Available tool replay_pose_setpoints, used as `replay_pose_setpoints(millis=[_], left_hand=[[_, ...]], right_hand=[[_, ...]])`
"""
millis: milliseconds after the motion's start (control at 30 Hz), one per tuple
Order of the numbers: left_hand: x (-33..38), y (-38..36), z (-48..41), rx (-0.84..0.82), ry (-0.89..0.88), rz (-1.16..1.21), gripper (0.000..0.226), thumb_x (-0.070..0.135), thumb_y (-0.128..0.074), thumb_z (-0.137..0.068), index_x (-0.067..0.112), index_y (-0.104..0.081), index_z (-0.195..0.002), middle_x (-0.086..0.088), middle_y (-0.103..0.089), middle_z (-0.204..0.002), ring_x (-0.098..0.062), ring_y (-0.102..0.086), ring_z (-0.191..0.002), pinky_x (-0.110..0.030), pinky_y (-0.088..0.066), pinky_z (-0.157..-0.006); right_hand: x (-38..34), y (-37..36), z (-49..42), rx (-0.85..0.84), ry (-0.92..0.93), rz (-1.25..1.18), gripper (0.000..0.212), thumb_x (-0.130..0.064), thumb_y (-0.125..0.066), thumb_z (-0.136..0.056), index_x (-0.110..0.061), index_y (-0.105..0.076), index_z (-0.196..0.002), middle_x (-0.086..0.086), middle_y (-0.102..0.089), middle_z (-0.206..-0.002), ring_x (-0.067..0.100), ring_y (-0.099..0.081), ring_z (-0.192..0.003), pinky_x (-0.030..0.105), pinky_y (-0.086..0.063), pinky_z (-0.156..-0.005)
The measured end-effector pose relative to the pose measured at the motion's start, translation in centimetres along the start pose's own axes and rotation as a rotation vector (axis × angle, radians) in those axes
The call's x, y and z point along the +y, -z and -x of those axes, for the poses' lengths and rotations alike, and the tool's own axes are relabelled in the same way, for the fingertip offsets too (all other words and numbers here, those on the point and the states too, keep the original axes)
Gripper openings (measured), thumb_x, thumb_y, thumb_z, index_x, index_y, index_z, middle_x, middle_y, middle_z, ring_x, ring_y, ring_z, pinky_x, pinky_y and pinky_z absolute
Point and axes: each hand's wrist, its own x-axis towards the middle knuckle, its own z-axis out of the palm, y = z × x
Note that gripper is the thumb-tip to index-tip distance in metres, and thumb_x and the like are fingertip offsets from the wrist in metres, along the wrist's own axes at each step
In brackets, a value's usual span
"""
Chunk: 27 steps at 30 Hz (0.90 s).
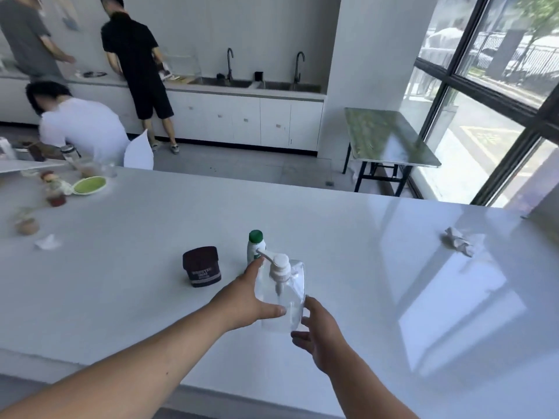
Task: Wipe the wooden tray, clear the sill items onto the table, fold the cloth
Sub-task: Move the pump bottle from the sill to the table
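Two bare forearms reach in from the near edge over the white tabletop (348, 243). The left hand (245, 300) grips a clear pump dispenser bottle (286, 300) from its left side: the thumb lies across the bottle's front lower part and the fingers (254, 267) run up behind its left edge toward the white pump head. The right hand (320, 328) is at the bottle's lower right corner, its fingers (302, 335) loosely curled and slightly parted, touching or nearly touching the base; whether they truly grip it cannot be told. The bottle stands upright, at or just above the tabletop, its nozzle pointing left.

Just behind the bottle, partly hidden by the left hand, stands a small white bottle with a green cap (256, 246). To its left, apart from it, sits a dark brown tub (201, 267) with pale lettering on its side. Well off to the right lies a crumpled white cloth (461, 241). At the far left of the tabletop are a green plate (89, 185), some small jars and a scrap of white paper (47, 241).

Beyond, three people are at a counter with two sinks, and a green folding table (390, 140) stands by the large window.
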Motion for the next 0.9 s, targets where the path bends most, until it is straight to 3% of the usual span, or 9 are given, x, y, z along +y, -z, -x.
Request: replay_pose_setpoints(millis=[100,200,333,467,567,667,767,900], left_hand=[[0.5,-0.7,-4.3,-0.038,0.021,-0.005,0.127,0.075,-0.081,-0.055,0.066,0.004,-0.149,0.014,-0.049,-0.151,-0.011,-0.058,-0.112,-0.017,-0.046,-0.071],[1.7,-1.6,-8.7,-0.072,0.027,-0.012,0.127,0.074,-0.081,-0.055,0.069,0.006,-0.147,0.018,-0.046,-0.148,-0.014,-0.062,-0.117,-0.027,-0.053,-0.081],[2.4,-3.2,-12.8,-0.081,0.051,0.006,0.120,0.073,-0.080,-0.055,0.071,0.001,-0.143,0.018,-0.043,-0.139,-0.013,-0.066,-0.110,-0.036,-0.059,-0.086],[1.8,-4.9,-14.8,-0.096,0.080,-0.009,0.111,0.074,-0.077,-0.058,0.074,0.001,-0.135,0.019,-0.043,-0.127,-0.011,-0.063,-0.105,-0.030,-0.055,-0.080],[1.3,-5.4,-15.1,-0.096,0.081,-0.027,0.114,0.074,-0.079,-0.061,0.076,0.008,-0.134,0.019,-0.042,-0.131,-0.014,-0.062,-0.111,-0.030,-0.053,-0.084],[0.9,-4.8,-14.3,-0.115,0.094,-0.050,0.133,0.071,-0.083,-0.063,0.062,0.015,-0.152,0.020,-0.038,-0.156,-0.016,-0.060,-0.128,-0.034,-0.052,-0.099],[0.3,-3.2,-13.0,-0.154,0.156,-0.151,0.127,0.073,-0.078,-0.068,0.045,0.000,-0.164,0.011,-0.034,-0.167,-0.019,-0.054,-0.136,-0.039,-0.051,-0.104],[0.4,-0.6,-10.4,-0.235,0.149,-0.281,0.089,0.072,-0.072,-0.074,0.037,-0.043,-0.151,0.008,-0.055,-0.149,-0.017,-0.060,-0.125,-0.037,-0.052,-0.103]], right_hand=[[-2.0,1.4,-3.9,0.006,-0.041,-0.034,0.030,-0.043,-0.060,-0.095,-0.024,-0.076,-0.112,0.012,-0.068,-0.128,0.037,-0.072,-0.101,0.042,-0.059,-0.096],[-4.0,3.3,-8.0,0.016,-0.058,-0.075,0.030,-0.040,-0.060,-0.096,-0.023,-0.076,-0.115,0.012,-0.068,-0.130,0.036,-0.071,-0.093,0.042,-0.059,-0.096],[-5.0,5.0,-12.3,0.056,-0.051,-0.119,0.027,-0.036,-0.058,-0.098,-0.023,-0.075,-0.115,0.010,-0.065,-0.134,0.035,-0.067,-0.092,0.047,-0.056,-0.106],[-4.2,5.4,-14.5,0.044,-0.090,-0.079,0.031,-0.039,-0.053,-0.099,-0.027,-0.076,-0.115,0.007,-0.066,-0.134,0.033,-0.069,-0.096,0.044,-0.055,-0.104],[-3.4,5.1,-14.7,0.051,-0.087,-0.050,0.031,-0.047,-0.050,-0.100,-0.033,-0.073,-0.115,-0.001,-0.063,-0.132,0.032,-0.070,-0.109,0.044,-0.055,-0.106],[-3.4,4.8,-14.0,0.091,-0.043,0.011,0.035,-0.052,-0.047,-0.103,-0.033,-0.061,-0.128,-0.003,-0.060,-0.130,0.029,-0.068,-0.109,0.046,-0.054,-0.105],[-4.2,5.2,-12.4,0.199,0.107,0.228,0.044,-0.052,-0.049,-0.102,-0.029,-0.056,-0.138,0.006,-0.063,-0.136,0.022,-0.065,-0.112,0.041,-0.053,-0.099],[-4.7,6.1,-7.5,0.387,0.323,0.570,0.059,-0.047,-0.057,-0.098,-0.026,-0.046,-0.152,0.006,-0.055,-0.153,0.024,-0.057,-0.131,0.039,-0.048,-0.105]])
